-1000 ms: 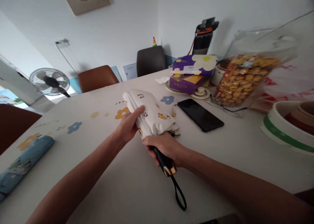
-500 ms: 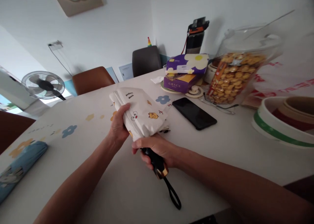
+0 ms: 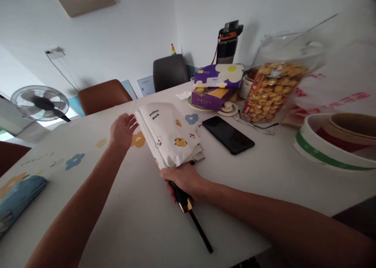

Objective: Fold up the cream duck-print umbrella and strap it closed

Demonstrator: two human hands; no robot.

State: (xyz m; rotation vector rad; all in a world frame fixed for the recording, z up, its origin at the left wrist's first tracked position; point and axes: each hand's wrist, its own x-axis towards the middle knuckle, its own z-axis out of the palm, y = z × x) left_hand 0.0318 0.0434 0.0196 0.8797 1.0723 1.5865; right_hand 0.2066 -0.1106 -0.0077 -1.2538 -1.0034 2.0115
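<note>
A folded white umbrella (image 3: 167, 135) with yellow duck prints and the words "yellow duck" lies in front of me. My right hand (image 3: 185, 182) is closed round it where the canopy meets the black handle. The handle's lower end has a gold band, and a black wrist strap (image 3: 202, 232) hangs from it. My left hand (image 3: 122, 130) is just left of the canopy, fingers apart and holding nothing. Its fingertips come close to the fabric edge; whether they touch I cannot tell.
On the white table (image 3: 129, 205) a black phone (image 3: 228, 135) lies right of the umbrella. Behind stand purple boxes (image 3: 216, 98), a bottle (image 3: 227, 47) and a clear snack container (image 3: 273, 92). Tape rolls (image 3: 335, 142) sit at right, glasses (image 3: 261, 127) nearby, a blue folded umbrella (image 3: 22, 199) at left.
My left hand has let go of the canopy and moved left, its fingers now spread. My right hand keeps its hold. The strap has swung straighter. The view has shifted slightly.
</note>
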